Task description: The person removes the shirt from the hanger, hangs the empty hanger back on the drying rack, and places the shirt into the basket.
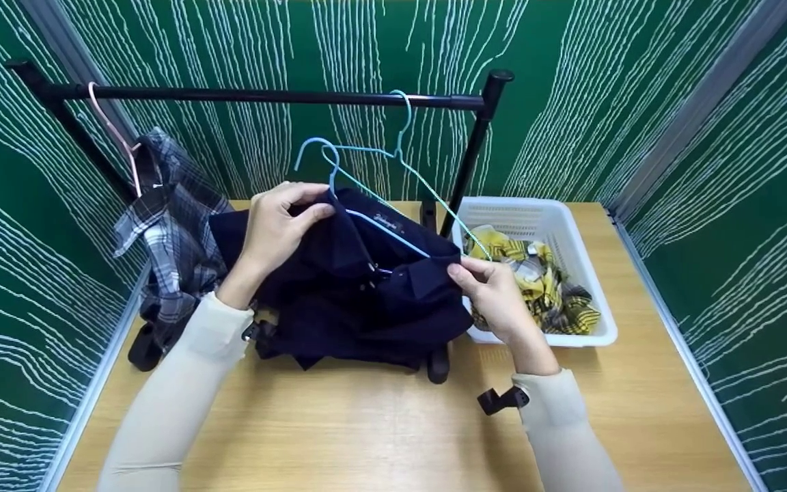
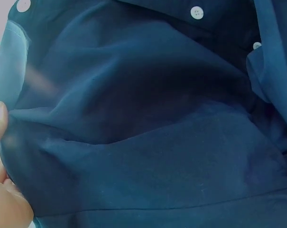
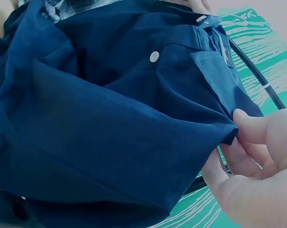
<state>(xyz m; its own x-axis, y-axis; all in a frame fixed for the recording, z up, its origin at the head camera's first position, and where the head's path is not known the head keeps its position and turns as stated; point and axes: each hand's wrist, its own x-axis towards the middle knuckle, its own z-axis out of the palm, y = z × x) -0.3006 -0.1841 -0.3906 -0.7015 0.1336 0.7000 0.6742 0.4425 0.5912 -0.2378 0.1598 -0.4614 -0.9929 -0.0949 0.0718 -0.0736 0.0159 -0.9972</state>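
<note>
A dark navy button-up shirt (image 1: 366,328) is held up in front of the rack, its collar facing up. A light blue hanger (image 1: 334,167) has its bar inside the neck opening, with the hook sticking out at the left. My left hand (image 1: 274,225) pinches the shirt beside the hook. On the other side, my right hand (image 1: 503,297) pinches the shirt's edge near the hanger's right end. The right wrist view shows that fabric between thumb and fingers (image 3: 221,178). Navy cloth with white buttons (image 2: 197,13) fills most of the left wrist view.
A black rack (image 1: 264,96) spans the back. On its bar hang a pink hanger (image 1: 110,119) with a grey plaid shirt (image 1: 182,246) and a bare teal hanger (image 1: 427,184). A white basket (image 1: 595,273) at the right holds yellow plaid clothing (image 1: 537,280). Green patterned walls surround the wooden table (image 1: 366,437).
</note>
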